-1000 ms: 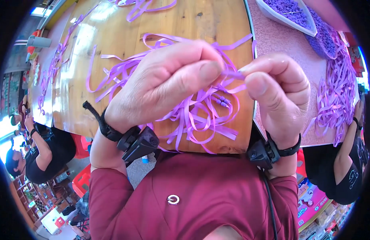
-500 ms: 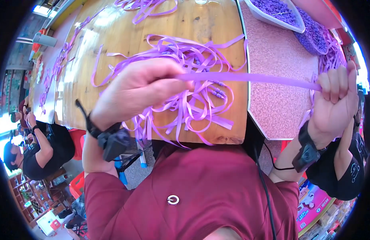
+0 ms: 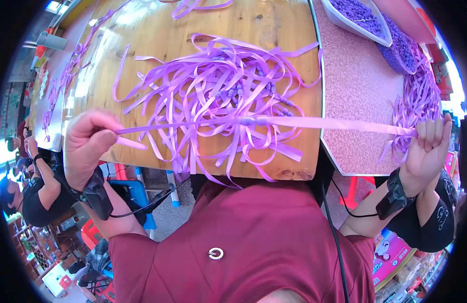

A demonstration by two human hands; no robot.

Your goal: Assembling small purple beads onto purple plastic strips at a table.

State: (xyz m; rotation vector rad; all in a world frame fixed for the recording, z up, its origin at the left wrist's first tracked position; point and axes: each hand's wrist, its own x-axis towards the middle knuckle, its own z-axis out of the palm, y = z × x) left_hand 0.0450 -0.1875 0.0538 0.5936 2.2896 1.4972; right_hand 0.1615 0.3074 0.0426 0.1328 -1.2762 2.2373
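Observation:
A purple ribbon [image 3: 339,124] is stretched nearly level between my two hands, with a few purple beads [image 3: 253,120] threaded near its middle. My left hand [image 3: 92,146] pinches one end between thumb and fingers, and a short tail sticks out past the thumb. At the other end, my right hand [image 3: 426,146] has its fingers curled over the ribbon, palm showing. Below the taut ribbon, a tangled heap of purple ribbons [image 3: 193,91], some with beads on them, lies on the wooden table [image 3: 274,25].
To the right, a pink speckled tabletop [image 3: 354,91] holds a white tub [image 3: 377,38] of purple beads, a second bead container [image 3: 399,53] and a bundle of ribbons [image 3: 420,86]. More ribbons [image 3: 67,76] lie at the left. People sit on both sides. Dark cables run from my wrist bands.
My left hand has moved left and down, away from the heap, so more ribbon spans between my hands and its beads show. My right hand has lowered slightly.

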